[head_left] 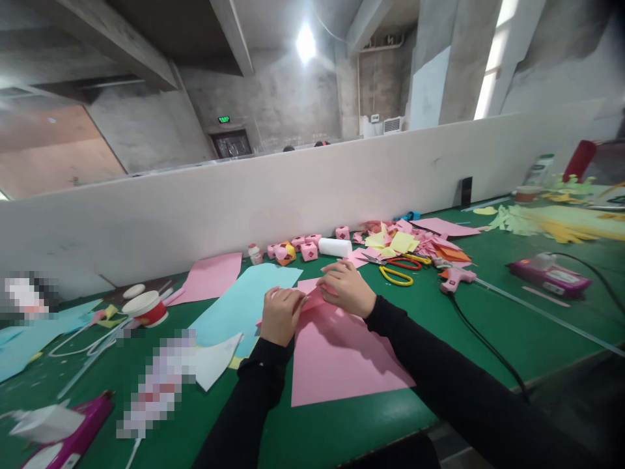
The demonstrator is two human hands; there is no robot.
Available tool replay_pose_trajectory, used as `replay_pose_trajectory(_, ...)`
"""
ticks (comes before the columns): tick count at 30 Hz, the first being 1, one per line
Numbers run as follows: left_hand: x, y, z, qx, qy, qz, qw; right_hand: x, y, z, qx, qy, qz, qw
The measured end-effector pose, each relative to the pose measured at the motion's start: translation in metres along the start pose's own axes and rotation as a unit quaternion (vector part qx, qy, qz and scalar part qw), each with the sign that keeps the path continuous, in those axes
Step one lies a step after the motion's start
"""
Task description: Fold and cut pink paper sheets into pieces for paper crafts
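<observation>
My left hand (283, 314) is closed, its fingertips pinching the folded upper part of a pink sheet of paper. Opposite it, my right hand (347, 286) bends its fingers over the same raised paper, thumb and fingertips pressed together. The pink paper (342, 358) spreads flat below both wrists toward the table's front edge. Fingers partly hide the fold. Under and beyond my left hand lies a light blue sheet (234, 306), with a white scrap (217, 361) at its lower corner. Just past my right hand is a white roll (335, 247).
Scissors with yellow handles (396, 276) and a pink glue gun (458, 279) with a cord lie to the right. Small pink paper boxes (309, 251) and paper scraps (400, 242) line the white partition (273, 202). A paper cup (146, 309) stands left on the green table (371, 426).
</observation>
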State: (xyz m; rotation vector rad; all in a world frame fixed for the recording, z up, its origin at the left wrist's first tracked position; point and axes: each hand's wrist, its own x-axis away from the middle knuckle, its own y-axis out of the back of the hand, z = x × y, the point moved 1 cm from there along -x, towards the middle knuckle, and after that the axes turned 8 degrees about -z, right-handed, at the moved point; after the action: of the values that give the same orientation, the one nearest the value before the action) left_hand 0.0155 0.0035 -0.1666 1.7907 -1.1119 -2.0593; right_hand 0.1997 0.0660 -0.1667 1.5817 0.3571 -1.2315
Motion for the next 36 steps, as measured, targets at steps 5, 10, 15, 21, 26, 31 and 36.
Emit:
replay_pose_trajectory(5, -0.001, 0.002, -0.001, 0.007, 0.012, 0.003, 1.0, -0.003, 0.01, -0.01, 0.009, -0.022, -0.012, 1.0)
replay_pose_trajectory(10, -0.001, 0.001, -0.002, 0.014, 0.014, 0.004, 1.0, -0.004, 0.014, -0.016, 0.02, -0.032, -0.026, 0.999)
replay_pose_trajectory(15, 0.0, 0.0, 0.001, 0.01, 0.017, -0.006, 1.0, -0.004, 0.019, -0.029, 0.049, -0.052, -0.069, 0.995)
replay_pose_trajectory(21, 0.001, 0.0, 0.002, 0.011, 0.017, -0.013, 1.0, 0.0, 0.022, -0.036, 0.045, -0.098, -0.086, 0.99)
replay_pose_trajectory(26, 0.001, -0.001, -0.001, 0.014, 0.001, -0.001, 1.0, 0.003, 0.009, -0.008, -0.044, -0.023, -0.011, 0.999)
replay_pose_trajectory(31, 0.002, -0.002, -0.002, 0.014, -0.016, 0.006, 1.0, 0.005, -0.003, 0.004, -0.052, 0.002, 0.014, 0.999)
replay_pose_trajectory(36, 0.002, -0.002, -0.002, 0.013, -0.027, 0.0, 1.0, 0.005, -0.005, -0.003, -0.051, 0.0, 0.001, 0.999)
